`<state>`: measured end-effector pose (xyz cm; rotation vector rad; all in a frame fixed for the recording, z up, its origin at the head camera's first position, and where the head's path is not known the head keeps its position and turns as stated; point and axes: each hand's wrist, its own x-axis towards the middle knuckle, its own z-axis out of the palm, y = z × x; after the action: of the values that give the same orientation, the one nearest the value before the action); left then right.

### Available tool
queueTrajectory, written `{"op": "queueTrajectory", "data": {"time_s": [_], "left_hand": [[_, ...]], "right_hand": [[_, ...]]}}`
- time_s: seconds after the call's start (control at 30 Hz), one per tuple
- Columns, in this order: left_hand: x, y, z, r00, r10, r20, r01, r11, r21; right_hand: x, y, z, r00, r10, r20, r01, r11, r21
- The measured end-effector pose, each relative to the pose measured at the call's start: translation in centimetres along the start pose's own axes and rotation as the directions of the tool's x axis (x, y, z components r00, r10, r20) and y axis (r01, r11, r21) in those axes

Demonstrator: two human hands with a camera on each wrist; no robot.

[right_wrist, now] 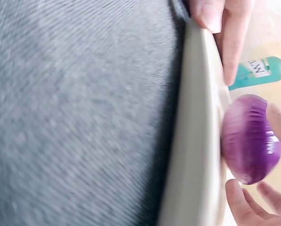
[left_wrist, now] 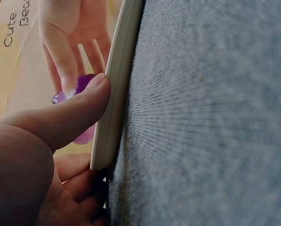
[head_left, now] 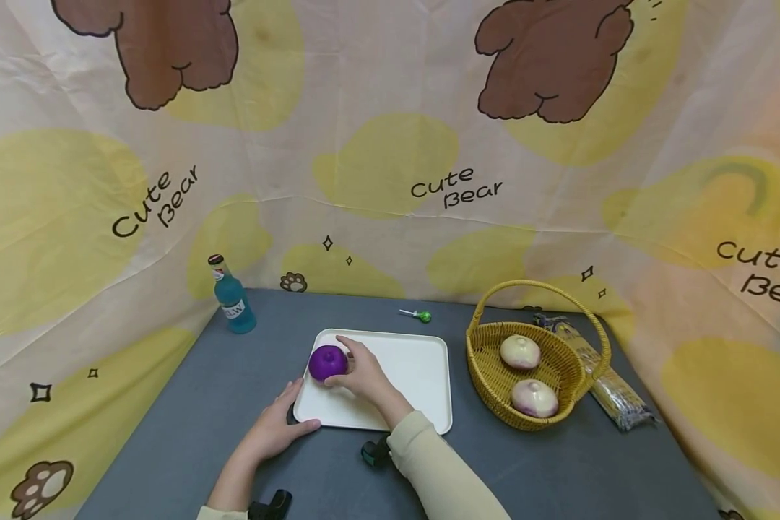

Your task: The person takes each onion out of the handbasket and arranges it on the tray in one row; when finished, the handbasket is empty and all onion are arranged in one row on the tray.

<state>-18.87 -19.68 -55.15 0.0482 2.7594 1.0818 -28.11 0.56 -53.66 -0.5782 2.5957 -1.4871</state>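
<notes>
While the left hand (head_left: pixel 277 427) held the corner of a white rectangular tray (head_left: pixel 406 375), a glossy round purple onion (head_left: pixel 327 363) sat there between the curved fingers of the right hand (head_left: pixel 364 375), gripped or released I couldn't tell, seemingly being positioned, next needing steady fingertips.

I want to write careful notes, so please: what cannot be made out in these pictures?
Head: part of the packet, behind the basket.
Head: wording on the bottle label, too small.
Left wrist: part of the purple onion, behind the left thumb.
Right wrist: part of the right hand, past the frame edge.
</notes>
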Motion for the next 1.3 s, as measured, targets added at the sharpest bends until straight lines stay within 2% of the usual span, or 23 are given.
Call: {"op": "queueTrajectory", "data": {"time_s": [0.17,0.33,0.53,0.8,1.3], "left_hand": [[0.0,0.0,0.0,1.0,-0.025,0.007,0.025,1.0,0.005],[0.0,0.1,-0.1,0.999,-0.033,0.013,0.033,0.999,0.004],[-0.1,0.2,-0.2,0.999,-0.031,0.008,0.031,1.0,0.001],[0.0,0.2,-0.1,0.999,-0.031,0.021,0.031,0.999,0.014],[-0.1,0.2,-0.1,1.0,-0.015,0.014,0.015,1.0,0.001]], "right_hand": [[-0.6,-0.7,-0.8,1.0,0.017,-0.004,-0.017,1.0,-0.006],[-1.2,-1.4,-1.7,1.0,-0.008,-0.01,0.008,1.0,-0.001],[-1.9,-2.1,-3.2,0.999,-0.044,-0.007,0.045,0.997,0.07],[-3.2,-2.8,-5.8,0.996,-0.047,-0.072,0.054,0.994,0.097],[-5.6,-4.0,-9.9,0.99,-0.088,-0.113,0.101,0.987,0.122]]}}
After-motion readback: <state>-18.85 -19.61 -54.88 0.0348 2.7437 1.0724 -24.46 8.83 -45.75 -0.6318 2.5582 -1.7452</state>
